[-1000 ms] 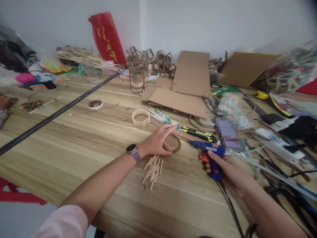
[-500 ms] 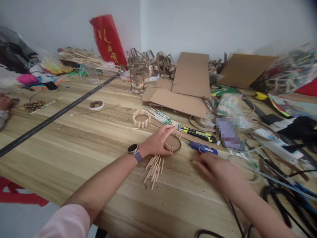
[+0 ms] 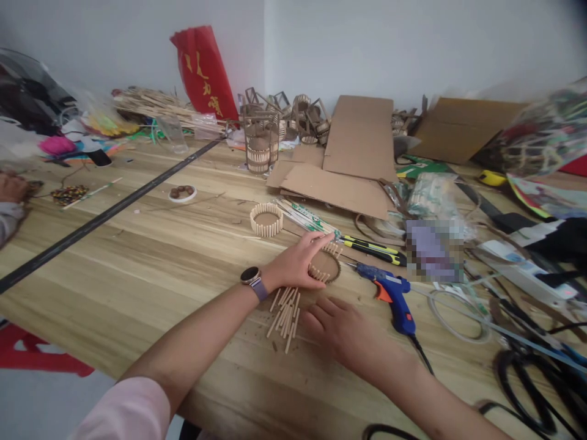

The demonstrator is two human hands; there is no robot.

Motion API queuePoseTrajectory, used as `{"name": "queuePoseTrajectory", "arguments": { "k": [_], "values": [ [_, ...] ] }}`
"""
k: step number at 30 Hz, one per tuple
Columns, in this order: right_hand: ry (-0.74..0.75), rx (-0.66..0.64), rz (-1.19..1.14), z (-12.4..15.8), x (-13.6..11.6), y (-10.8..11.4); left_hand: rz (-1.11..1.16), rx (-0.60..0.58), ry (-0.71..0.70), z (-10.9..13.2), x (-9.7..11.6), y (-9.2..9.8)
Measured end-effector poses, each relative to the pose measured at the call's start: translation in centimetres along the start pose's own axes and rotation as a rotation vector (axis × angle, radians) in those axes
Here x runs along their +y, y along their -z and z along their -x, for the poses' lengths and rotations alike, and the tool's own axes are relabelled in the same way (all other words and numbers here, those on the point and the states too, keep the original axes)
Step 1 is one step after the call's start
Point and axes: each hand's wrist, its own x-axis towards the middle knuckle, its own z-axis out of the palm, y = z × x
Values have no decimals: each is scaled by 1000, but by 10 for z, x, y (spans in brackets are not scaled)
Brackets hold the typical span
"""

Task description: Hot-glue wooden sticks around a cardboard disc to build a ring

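Note:
My left hand, wearing a watch, curves its thumb and fingers around a round cardboard base with short wooden sticks standing along part of its rim. Just below it lies a loose pile of short wooden sticks. My right hand hovers low at the right side of that pile, fingers bent downward and slightly blurred; their tips are hard to make out. A blue glue gun with an orange trigger lies on its side to the right. Beyond my left hand stands a ring of upright sticks on a round base.
A yellow-black utility knife, packaged sticks and flat cardboard lie behind my hands. Finished stick baskets stand farther back. Cables and black-handled scissors crowd the right. Another person's hand is at far left.
My right hand has moved left from beside the glue gun to the stick pile, uncovering the gun's handle. My left hand keeps its hold on the round base.

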Motion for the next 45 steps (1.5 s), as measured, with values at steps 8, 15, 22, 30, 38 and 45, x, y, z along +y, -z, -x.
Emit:
{"name": "queuePoseTrajectory", "arguments": {
  "k": [8,15,22,30,38,45],
  "values": [
    [-79,61,-100,11,9,3,-11,2,-8,1,-3,-1],
    [-546,219,-552,19,46,27,-7,9,-13,0,-3,-2],
    [-781,149,-728,13,55,-5,-4,-2,8,0,0,-1],
    [-716,146,-651,10,54,-9,-4,18,-13,0,-1,-2],
    [-662,163,-593,9,54,-15,-4,25,-27,0,-2,-3],
    [-589,211,-565,10,55,-18,-11,19,-12,-1,2,-1]
  ]
}}
